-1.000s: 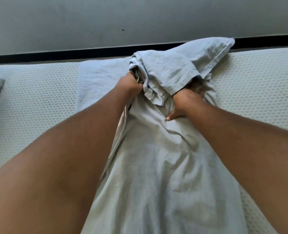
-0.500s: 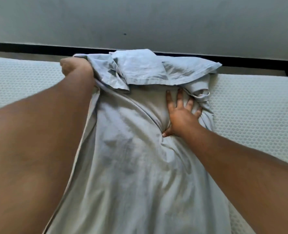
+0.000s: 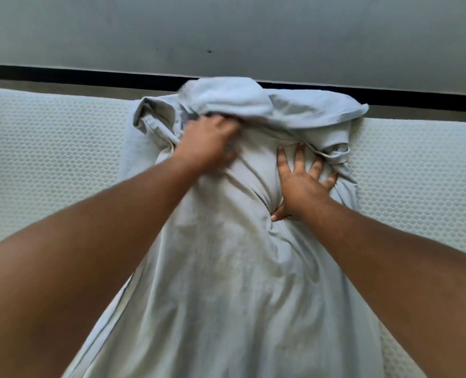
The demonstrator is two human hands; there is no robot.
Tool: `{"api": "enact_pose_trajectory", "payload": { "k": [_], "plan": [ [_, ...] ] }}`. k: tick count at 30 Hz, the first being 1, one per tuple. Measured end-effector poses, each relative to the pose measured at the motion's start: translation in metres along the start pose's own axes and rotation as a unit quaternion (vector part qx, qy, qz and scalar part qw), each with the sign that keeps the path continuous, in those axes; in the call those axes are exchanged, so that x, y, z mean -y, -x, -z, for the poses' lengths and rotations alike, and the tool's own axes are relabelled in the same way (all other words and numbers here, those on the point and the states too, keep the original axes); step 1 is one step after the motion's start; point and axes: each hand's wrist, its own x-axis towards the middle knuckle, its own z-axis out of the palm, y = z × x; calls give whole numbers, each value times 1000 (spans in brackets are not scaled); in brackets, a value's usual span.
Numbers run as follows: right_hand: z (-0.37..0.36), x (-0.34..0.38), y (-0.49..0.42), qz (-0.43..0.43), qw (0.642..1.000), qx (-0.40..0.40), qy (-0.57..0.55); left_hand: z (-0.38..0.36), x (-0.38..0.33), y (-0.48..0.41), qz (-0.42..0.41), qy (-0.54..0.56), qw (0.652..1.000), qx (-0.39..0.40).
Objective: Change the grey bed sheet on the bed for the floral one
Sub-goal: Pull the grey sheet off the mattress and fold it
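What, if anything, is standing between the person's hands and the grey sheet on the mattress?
Nothing visible does. The right hand presses flat, fingers spread, on the grey sheet, and the left hand, blurred, touches its bunched folds near the far edge of the bare mattress. Whether the left hand grips cannot be told.

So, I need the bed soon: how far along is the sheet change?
Done: the grey sheet is stripped and lies gathered on the mattress, which is bare on both sides. In hand: it looks like it is being bundled. The right hand presses it flat, and the left hand, blurred, is at its folded top. Left: no floral sheet is in view, so fitting it remains.
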Motion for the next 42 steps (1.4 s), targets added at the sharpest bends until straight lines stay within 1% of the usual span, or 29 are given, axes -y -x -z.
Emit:
{"api": "enact_pose_trajectory", "payload": {
  "k": [1, 2, 3, 4, 5, 7, 9, 10, 11, 12, 14, 15, 16, 17, 18, 19, 21, 22, 25, 26, 27, 29, 30, 31, 33, 35, 37, 40, 42],
  "plan": [
    [-1, -1, 0, 3, 1000, -7, 0, 6, 16, -10, 142, 28, 989, 8],
    [-3, -1, 0, 6, 1000, -12, 1, 12, 33, -19, 255, 70, 964, 21],
    [-3, -1, 0, 8, 1000, -15, 2, 18, 47, -24, 316, 92, 944, 19],
    [-3, -1, 0, 9, 1000, -17, 3, 24, 56, -26, 342, 87, 936, 10],
    [-3, -1, 1, 9, 1000, -15, 4, 27, 60, -23, 339, 57, 939, -15],
    [-2, 0, 1, 7, 1000, -8, 0, 27, 49, -6, 281, 14, 956, -83],
    [-2, -1, 2, 5, 1000, -5, -3, 20, 23, 29, 223, 41, 965, -133],
    [-2, 0, 3, 7, 1000, -7, -4, 14, 10, 52, 236, 70, 958, -147],
    [-1, -1, 4, 7, 1000, -9, -2, 6, -4, 76, 290, 103, 940, -147],
    [-1, -1, 4, 8, 1000, -8, -4, -2, -13, 101, 369, 136, 911, -128],
    [0, -1, 4, 9, 1000, -6, -5, -17, -21, 144, 513, 177, 838, -51],
    [0, -1, 4, 10, 1000, -6, -5, -23, -18, 159, 541, 177, 822, -18],
    [1, 0, 4, 10, 1000, -7, -6, -24, -10, 169, 538, 183, 823, -4],
    [-1, 0, 4, 13, 1000, -9, -6, -21, 4, 175, 524, 193, 829, -13],
    [-1, -1, 4, 16, 1000, -12, -4, -17, 21, 178, 512, 199, 834, -39],
    [-2, -3, 3, 17, 1000, -16, -3, -8, 41, 177, 515, 198, 830, -78],
    [-5, -3, 2, 20, 1000, -19, 3, 11, 85, 178, 556, 181, 798, -143],
    [-6, -3, 2, 19, 1000, -21, 4, 18, 104, 180, 580, 174, 779, -160],
    [-9, -2, 3, 17, 999, -35, 7, 18, 122, 189, 645, 144, 733, -162],
    [-8, -2, 4, 14, 999, -38, 11, 14, 111, 194, 650, 124, 734, -153],
    [-8, -1, 8, 13, 999, -42, 19, 7, 92, 204, 635, 104, 753, -138],
    [-10, -1, 18, 7, 997, -69, 24, -14, 37, 231, 544, 102, 826, -112],
    [-16, -1, 29, 3, 995, -99, 10, -25, 3, 253, 490, 120, 856, -109],
    [-26, -3, 41, 0, 990, -139, -17, -36, -33, 273, 439, 137, 881, -111],
    [-56, -13, 76, 2, 975, -208, -83, -56, -102, 315, 381, 157, 907, -91],
    [-97, -33, 122, -3, 964, -228, -137, -71, -148, 355, 386, 184, 904, -11],
    [-143, -60, 176, -23, 964, -228, -135, -83, -168, 391, 402, 181, 896, 58],
    [-196, -96, 245, -39, 967, -222, -116, -88, -161, 426, 418, 174, 887, 93],
    [-209, -106, 269, -40, 961, -222, -158, -85, -147, 435, 449, 197, 866, 99]
  ]
}}
